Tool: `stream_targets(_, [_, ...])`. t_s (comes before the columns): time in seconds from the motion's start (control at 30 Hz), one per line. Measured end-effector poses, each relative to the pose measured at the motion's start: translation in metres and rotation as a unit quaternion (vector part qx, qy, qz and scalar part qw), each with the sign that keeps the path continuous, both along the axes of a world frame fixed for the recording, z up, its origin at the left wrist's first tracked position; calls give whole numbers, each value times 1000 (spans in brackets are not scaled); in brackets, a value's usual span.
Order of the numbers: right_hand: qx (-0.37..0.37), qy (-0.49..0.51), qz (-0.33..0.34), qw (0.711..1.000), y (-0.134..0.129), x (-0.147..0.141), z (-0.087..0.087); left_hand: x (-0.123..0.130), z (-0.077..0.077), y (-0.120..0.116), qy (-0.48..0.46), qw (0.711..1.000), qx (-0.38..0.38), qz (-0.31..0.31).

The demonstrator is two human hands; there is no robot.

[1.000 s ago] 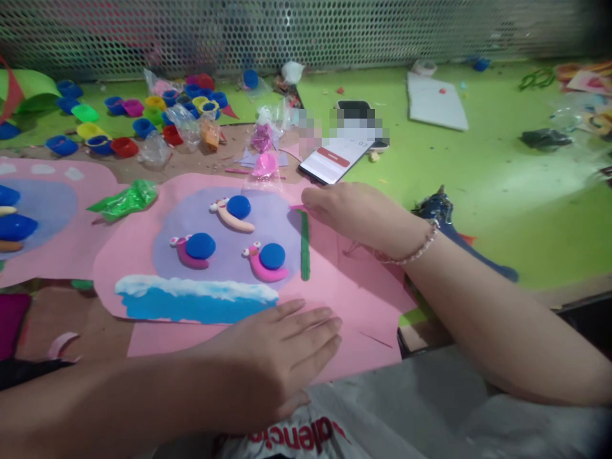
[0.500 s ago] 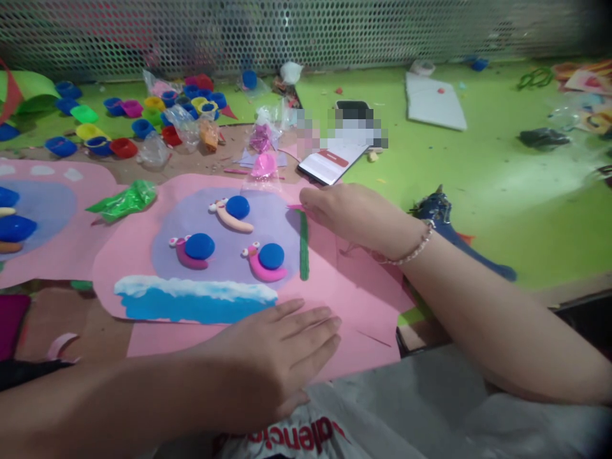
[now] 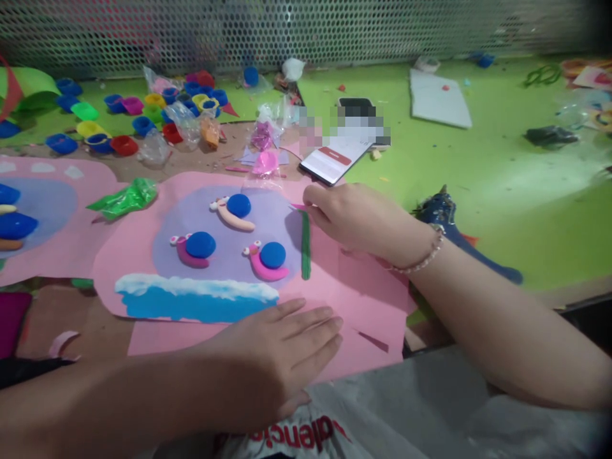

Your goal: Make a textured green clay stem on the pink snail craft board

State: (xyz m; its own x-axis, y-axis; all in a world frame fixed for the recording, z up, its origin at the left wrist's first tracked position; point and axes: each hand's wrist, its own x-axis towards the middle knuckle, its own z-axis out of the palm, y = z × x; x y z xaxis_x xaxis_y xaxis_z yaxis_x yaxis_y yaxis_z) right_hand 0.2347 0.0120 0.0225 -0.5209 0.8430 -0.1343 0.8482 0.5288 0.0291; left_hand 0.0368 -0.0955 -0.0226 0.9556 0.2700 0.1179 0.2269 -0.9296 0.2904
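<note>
My left hand (image 3: 282, 350) lies flat with fingers stretched out over the lower part of a pink craft-foam sheet (image 3: 129, 223). Up at the top of a green modelling-clay strip (image 3: 306, 248), my right hand (image 3: 349, 213) is closed in a pinch. A thin pink piece (image 3: 298, 207), seemingly clay, pokes out from its fingertips; the rest is covered by the fingers. On a lilac patch (image 3: 186, 210) sit three clay snails with blue caps for shells: a peach one (image 3: 234, 220), a purple one (image 3: 194, 255) and a bright pink one (image 3: 268, 271). Blue-and-white clay (image 3: 196, 303) bands the sheet's bottom.
A phone (image 3: 335, 156) lies just beyond my right hand. Right of it is a blue glue gun (image 3: 459, 236). Coloured bottle caps (image 3: 100, 143) and plastic bags crowd the back left, before a perforated metal panel (image 3: 306, 38). A white board piece (image 3: 440, 99) lies behind.
The right hand has shifted very slightly at the top of the green strip, still pinched. My left hand keeps its place on the sheet. The view has moved a little.
</note>
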Motion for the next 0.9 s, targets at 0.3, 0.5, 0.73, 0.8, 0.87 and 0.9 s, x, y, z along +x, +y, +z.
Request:
stream_targets(0.3, [-8,8,-3,1000,2,-3,-4,-1,1,-1,6,1000,8,0])
stream_targets(0.5, [0,10,11,1000,2,-3,-5,0,3,0,10,1000,6,-7])
stream_targets(0.73, [0,23,18,1000,3,-3,-7,0,-1,0,5,1000,3,-1])
stream_targets(0.8, [-6,29,11,1000,3,-3,-5,0,-1,0,3,1000,7,1])
stream_targets(0.87, [-10,45,3,999,3,-3,-3,0,1,1,4,1000,11,-1])
stream_targets(0.9, [-12,52,2,999,2,-3,-2,0,1,1,7,1000,13,-4])
